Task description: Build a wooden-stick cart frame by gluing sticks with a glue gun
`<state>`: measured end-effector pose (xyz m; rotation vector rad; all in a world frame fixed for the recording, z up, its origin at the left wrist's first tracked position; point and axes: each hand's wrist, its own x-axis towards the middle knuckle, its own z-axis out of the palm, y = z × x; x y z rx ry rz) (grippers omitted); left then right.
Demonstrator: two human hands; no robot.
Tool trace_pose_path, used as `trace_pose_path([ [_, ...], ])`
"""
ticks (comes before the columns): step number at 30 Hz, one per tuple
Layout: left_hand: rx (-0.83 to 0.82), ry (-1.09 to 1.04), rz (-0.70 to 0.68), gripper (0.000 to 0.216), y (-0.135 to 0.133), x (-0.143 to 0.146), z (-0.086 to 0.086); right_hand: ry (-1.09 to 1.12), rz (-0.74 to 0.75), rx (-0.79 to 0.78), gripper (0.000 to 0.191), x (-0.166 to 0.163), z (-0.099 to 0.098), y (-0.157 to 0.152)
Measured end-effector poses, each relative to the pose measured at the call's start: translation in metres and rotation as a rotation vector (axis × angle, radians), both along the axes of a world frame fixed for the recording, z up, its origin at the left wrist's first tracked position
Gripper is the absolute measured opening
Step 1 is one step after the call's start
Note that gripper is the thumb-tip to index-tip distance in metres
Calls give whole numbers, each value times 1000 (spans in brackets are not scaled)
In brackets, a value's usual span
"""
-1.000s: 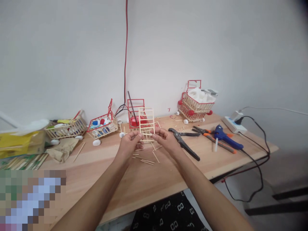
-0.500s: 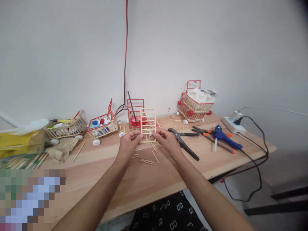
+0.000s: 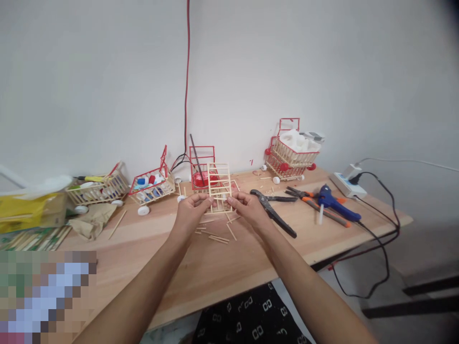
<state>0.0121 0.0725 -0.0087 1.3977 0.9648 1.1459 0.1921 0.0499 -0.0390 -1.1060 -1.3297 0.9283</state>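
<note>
A small ladder-like frame of pale wooden sticks (image 3: 219, 181) stands between my two hands, above the table. My left hand (image 3: 193, 210) pinches its lower left side between thumb and fingers. On the other side, my right hand (image 3: 246, 208) is closed on the lower right part. Whether a separate stick is also in the fingers I cannot tell. Loose cut sticks (image 3: 218, 239) lie on the wood below the hands. Behind the frame is a red cup-like container (image 3: 201, 180) with a dark rod in it.
Small stick carts (image 3: 152, 188) stand along the wall. Black-handled cutters (image 3: 278, 220), orange-handled pliers (image 3: 322, 210) and a blue glue gun (image 3: 337, 205) lie right. A power strip (image 3: 347, 186) with cables sits at the right edge. Crumpled brown paper (image 3: 92, 221) lies left.
The stick frame has shifted slightly left and tilted a little. Both hands keep their hold on it, nearly in place.
</note>
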Motion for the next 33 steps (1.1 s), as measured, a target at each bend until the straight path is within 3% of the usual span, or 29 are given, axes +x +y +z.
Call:
trace_pose_path([
  [13, -90, 34, 5, 23, -1, 1, -1, 53, -77, -9, 39, -6, -6, 1],
  [20, -33, 70, 12, 21, -3, 0, 4, 33, -93, -7, 37, -4, -6, 1],
  [33, -18, 125, 55, 21, 3, -3, 1, 242, 35, -112, 36, -6, 0, -2],
])
